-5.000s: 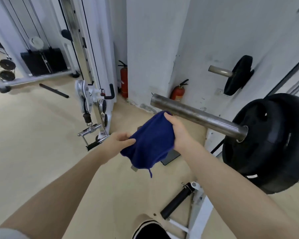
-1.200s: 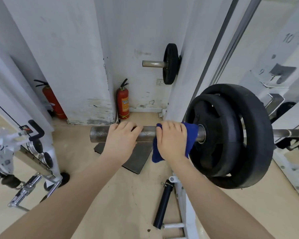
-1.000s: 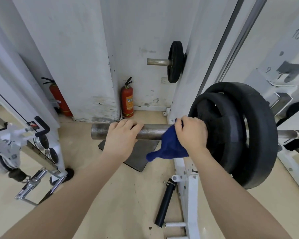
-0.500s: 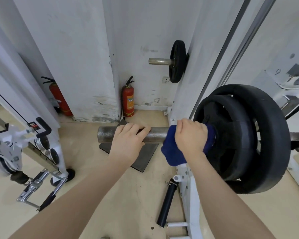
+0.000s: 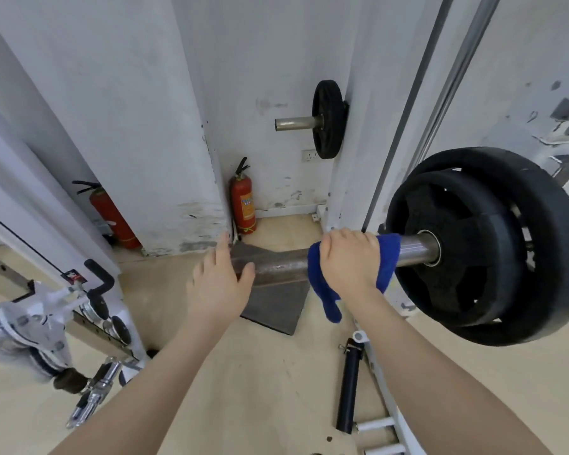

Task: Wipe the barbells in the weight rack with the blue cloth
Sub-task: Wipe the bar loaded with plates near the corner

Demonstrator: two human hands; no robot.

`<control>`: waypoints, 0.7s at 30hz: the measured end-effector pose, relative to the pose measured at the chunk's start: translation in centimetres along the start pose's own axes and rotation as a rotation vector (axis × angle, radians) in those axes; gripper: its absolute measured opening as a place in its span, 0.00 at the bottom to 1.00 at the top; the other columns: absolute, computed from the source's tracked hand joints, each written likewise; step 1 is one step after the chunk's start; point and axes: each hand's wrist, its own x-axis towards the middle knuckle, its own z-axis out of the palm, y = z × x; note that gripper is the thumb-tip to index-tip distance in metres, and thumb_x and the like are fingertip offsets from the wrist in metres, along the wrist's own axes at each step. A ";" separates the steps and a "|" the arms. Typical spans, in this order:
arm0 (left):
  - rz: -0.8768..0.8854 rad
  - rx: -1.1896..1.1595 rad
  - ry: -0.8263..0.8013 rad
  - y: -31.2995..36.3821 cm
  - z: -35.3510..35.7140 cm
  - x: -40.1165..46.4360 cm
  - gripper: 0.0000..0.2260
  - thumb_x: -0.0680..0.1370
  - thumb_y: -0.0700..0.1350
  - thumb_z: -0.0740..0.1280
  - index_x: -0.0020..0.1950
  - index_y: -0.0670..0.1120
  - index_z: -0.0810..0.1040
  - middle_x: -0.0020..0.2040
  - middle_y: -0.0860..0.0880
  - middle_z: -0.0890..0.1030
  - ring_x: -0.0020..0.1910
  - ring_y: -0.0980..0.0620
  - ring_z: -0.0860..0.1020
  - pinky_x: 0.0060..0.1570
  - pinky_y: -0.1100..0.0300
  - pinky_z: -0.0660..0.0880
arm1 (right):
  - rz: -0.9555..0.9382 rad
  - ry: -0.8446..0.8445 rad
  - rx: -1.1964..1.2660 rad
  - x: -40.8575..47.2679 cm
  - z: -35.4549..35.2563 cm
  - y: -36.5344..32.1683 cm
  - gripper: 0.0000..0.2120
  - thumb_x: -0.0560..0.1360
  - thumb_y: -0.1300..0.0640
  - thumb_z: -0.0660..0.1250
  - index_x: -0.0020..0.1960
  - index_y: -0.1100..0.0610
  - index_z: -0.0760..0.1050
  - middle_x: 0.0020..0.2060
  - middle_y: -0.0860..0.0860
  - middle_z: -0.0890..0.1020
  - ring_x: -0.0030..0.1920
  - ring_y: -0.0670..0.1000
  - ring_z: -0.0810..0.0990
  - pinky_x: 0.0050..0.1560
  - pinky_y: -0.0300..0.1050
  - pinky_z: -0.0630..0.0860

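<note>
The right hand [image 5: 349, 261] curls over the blue cloth [image 5: 322, 290], which wraps the barbell sleeve [image 5: 283, 264] just beside the inner black weight plate [image 5: 457, 254]; a bare strip of sleeve shows between cloth and plate. The left hand [image 5: 217, 284] lies at the sleeve's free end, fingers fairly straight, thumb against the steel. Below, open floor [image 5: 260, 372] holds a dark mat [image 5: 273, 307]. Behind the sleeve stands a red fire extinguisher [image 5: 243, 205].

Bright, even indoor light with only soft, faint shadows on the pale beige floor [image 5: 260, 372]. Wide-angle distortion bows the white upright wall panels [image 5: 112, 110] outward near the edges. The chrome cable-machine handle [image 5: 92, 395] at lower left looks smeared and blurred.
</note>
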 end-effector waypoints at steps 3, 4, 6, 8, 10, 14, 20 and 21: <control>-0.191 -0.504 -0.144 -0.7 0.6 0.0 0.23 0.81 0.49 0.54 0.76 0.50 0.53 0.74 0.48 0.62 0.73 0.47 0.61 0.70 0.54 0.58 | -0.219 -0.020 0.134 -1.6 -1.0 -6.9 0.18 0.80 0.52 0.49 0.47 0.56 0.76 0.43 0.51 0.81 0.46 0.54 0.78 0.50 0.48 0.67; -0.237 -0.570 -0.152 -1.2 0.6 0.3 0.21 0.80 0.50 0.55 0.73 0.50 0.61 0.71 0.48 0.67 0.71 0.47 0.65 0.70 0.53 0.60 | -0.281 -0.020 0.168 -1.9 -1.2 -8.6 0.18 0.81 0.51 0.49 0.49 0.55 0.76 0.45 0.51 0.81 0.47 0.54 0.78 0.50 0.48 0.67; -0.334 -0.641 -0.206 -2.7 0.3 1.5 0.15 0.77 0.50 0.59 0.59 0.47 0.75 0.61 0.45 0.78 0.62 0.44 0.75 0.66 0.46 0.68 | -0.357 -0.073 0.215 -1.5 -1.7 -9.9 0.18 0.81 0.49 0.48 0.49 0.54 0.74 0.45 0.51 0.81 0.47 0.54 0.78 0.50 0.48 0.67; -0.385 -0.736 -0.230 -3.5 -0.4 2.2 0.10 0.78 0.48 0.59 0.53 0.46 0.76 0.53 0.45 0.80 0.55 0.44 0.77 0.62 0.46 0.72 | -0.359 -0.195 0.250 -0.5 -1.6 -8.8 0.18 0.81 0.47 0.48 0.43 0.53 0.73 0.39 0.50 0.79 0.41 0.54 0.76 0.44 0.48 0.69; -0.403 -0.836 -0.256 -3.8 -1.0 2.2 0.13 0.80 0.49 0.54 0.55 0.49 0.77 0.55 0.48 0.80 0.56 0.47 0.76 0.65 0.48 0.68 | -0.215 -0.304 0.259 0.9 -1.6 -7.2 0.21 0.80 0.48 0.48 0.33 0.53 0.67 0.30 0.49 0.73 0.36 0.53 0.73 0.35 0.46 0.66; -0.290 -0.866 -0.340 -4.3 -2.1 1.7 0.17 0.82 0.50 0.48 0.56 0.50 0.76 0.59 0.48 0.78 0.61 0.49 0.73 0.68 0.51 0.65 | -0.084 -0.211 0.118 0.6 -1.5 -10.1 0.19 0.80 0.52 0.47 0.33 0.53 0.68 0.29 0.49 0.71 0.35 0.54 0.71 0.45 0.49 0.66; -0.287 -0.956 -0.263 -5.7 -3.3 2.8 0.20 0.82 0.50 0.48 0.63 0.44 0.74 0.60 0.47 0.77 0.59 0.50 0.74 0.64 0.53 0.67 | -0.339 -0.060 0.106 -2.5 -0.8 -14.2 0.19 0.77 0.49 0.49 0.39 0.53 0.75 0.33 0.48 0.80 0.34 0.53 0.78 0.41 0.47 0.71; -0.282 -0.947 -0.254 -6.0 -3.5 2.9 0.20 0.82 0.50 0.48 0.63 0.43 0.74 0.62 0.47 0.76 0.61 0.49 0.73 0.66 0.53 0.66 | -0.379 -0.072 0.108 -2.2 -0.8 -13.2 0.19 0.78 0.48 0.49 0.41 0.53 0.75 0.35 0.49 0.80 0.36 0.53 0.78 0.42 0.47 0.71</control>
